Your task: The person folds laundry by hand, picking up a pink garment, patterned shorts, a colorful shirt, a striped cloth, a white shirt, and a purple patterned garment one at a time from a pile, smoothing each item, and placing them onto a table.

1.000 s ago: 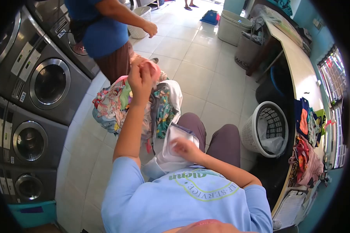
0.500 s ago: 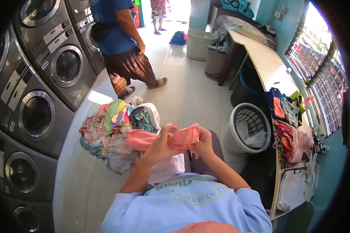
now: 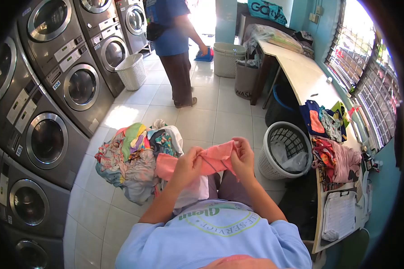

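A coral-pink cloth is stretched between my two hands above my lap. My left hand is closed on its middle part, and the cloth's loose end hangs past it toward the heap. My right hand pinches the other end near its upper corner. Just left of the cloth, a large heap of mixed clothes lies low in front of me. White fabric rests across my lap under my left forearm.
Stacked washers line the left side. A person stands ahead, near a white basket. At right are a grey-white laundry basket and a long table bearing folded clothes and a clipboard.
My hands have spread the cloth, and my right hand has shifted up and right. The person has moved to the right and turned; a white basket now shows by the washers.
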Demonstrator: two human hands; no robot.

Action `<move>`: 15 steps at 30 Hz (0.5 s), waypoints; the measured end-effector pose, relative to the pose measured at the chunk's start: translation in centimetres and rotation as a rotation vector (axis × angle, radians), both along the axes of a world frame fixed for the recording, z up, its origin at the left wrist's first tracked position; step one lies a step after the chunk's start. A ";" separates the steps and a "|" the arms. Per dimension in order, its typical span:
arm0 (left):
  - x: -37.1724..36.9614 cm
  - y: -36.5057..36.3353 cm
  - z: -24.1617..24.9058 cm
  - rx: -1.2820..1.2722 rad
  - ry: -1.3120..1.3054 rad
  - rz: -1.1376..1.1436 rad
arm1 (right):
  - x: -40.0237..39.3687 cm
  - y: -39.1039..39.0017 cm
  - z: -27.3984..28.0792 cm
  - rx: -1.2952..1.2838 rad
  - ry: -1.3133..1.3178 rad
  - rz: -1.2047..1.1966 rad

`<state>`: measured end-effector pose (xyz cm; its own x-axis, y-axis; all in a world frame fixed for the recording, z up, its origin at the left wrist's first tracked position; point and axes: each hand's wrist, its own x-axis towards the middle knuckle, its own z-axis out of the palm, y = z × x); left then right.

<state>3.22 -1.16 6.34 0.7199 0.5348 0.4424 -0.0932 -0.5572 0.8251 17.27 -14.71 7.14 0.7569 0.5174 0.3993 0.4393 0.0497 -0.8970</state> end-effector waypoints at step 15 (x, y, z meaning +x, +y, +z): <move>1.0 -1.5 0.4 0.161 0.083 -0.149 | -0.7 -1.8 1.3 -0.243 -0.300 0.389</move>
